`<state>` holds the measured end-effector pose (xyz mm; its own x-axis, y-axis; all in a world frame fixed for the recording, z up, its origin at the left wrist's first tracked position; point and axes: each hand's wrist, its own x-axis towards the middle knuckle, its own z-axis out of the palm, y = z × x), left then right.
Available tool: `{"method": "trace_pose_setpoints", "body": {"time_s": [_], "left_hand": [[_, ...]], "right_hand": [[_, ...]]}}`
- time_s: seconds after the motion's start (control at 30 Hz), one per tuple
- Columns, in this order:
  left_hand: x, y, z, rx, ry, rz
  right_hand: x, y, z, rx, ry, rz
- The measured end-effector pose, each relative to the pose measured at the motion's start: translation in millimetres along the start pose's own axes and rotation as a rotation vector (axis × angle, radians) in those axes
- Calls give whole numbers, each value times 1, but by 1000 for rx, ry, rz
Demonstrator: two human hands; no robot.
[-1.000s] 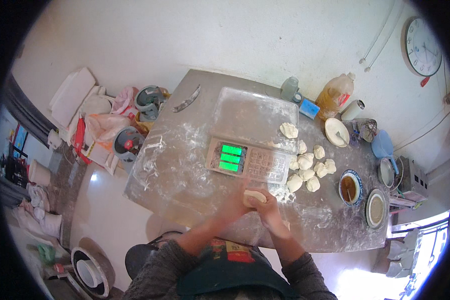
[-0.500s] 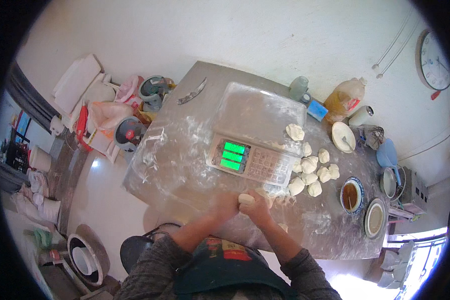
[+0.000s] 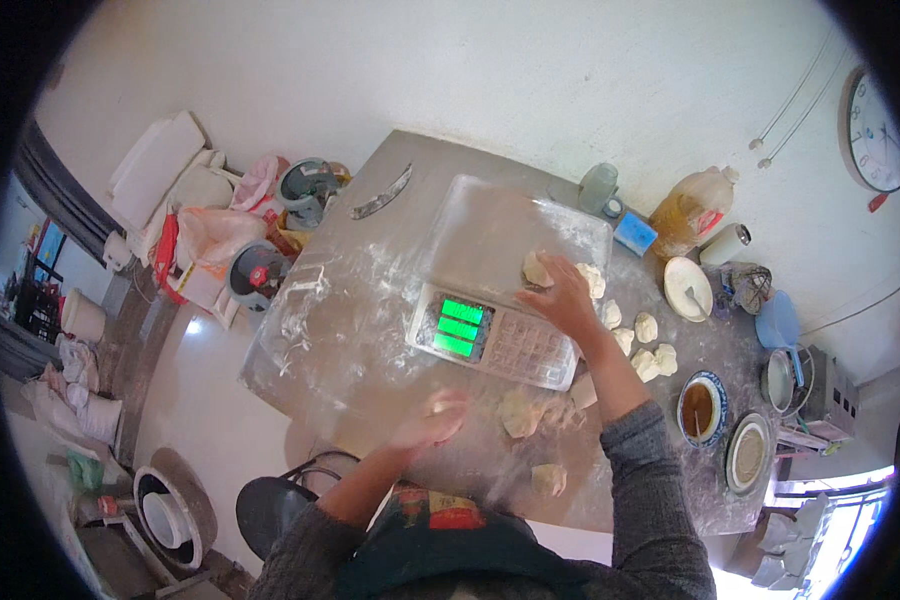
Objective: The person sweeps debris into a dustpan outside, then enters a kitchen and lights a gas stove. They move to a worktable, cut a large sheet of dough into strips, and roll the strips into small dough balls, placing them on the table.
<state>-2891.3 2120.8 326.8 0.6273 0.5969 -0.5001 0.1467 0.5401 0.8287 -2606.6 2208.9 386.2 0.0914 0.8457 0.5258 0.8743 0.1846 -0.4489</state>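
My right hand [image 3: 565,300] reaches over the metal tray of a digital scale [image 3: 490,335] whose display glows green. Its fingers and thumb are around a pale dough piece [image 3: 536,269], low over the tray. Just beyond that hand, another dough lump [image 3: 592,279] rests at the tray's right edge. Nearer my body, my left hand [image 3: 433,422] is above the table in front of the scale, blurred, fingers curled. A small pale spot shows at its fingertips, too smeared to name. To the right of the scale lie several dough pieces [image 3: 646,327], partly behind my right forearm.
Flour dusts the grey table [image 3: 330,340]. On its right stand a bowl of brown liquid [image 3: 702,408], a lidded-looking round dish [image 3: 748,455], a white bowl [image 3: 687,288] and an oil jug [image 3: 692,210]. A curved blade [image 3: 382,192] lies far left. A dark stool [image 3: 275,515] stands below.
My hands have parted. The right one has moved forward and right onto the scale with a dough piece; the left has drawn slightly left and stays near the table's front.
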Motion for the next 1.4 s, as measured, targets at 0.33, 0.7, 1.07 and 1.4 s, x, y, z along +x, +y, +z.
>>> {"method": "trace_pose_setpoints", "body": {"time_s": [0.33, 0.7, 1.07, 1.4], "left_hand": [[-13, -27, -40, -495, 29, -76], [14, -67, -48, -855, 88, 87], [-11, -7, 41, -777, -70, 133], [-4, 38, 1, -594, 254, 136]], "right_hand": [[-88, 28, -33, -55, 37, 468], [-238, -77, -28, -230, -155, 336], [-122, -121, 42, 342, -159, -5], [-5, 26, 31, -51, -24, 232]]}}
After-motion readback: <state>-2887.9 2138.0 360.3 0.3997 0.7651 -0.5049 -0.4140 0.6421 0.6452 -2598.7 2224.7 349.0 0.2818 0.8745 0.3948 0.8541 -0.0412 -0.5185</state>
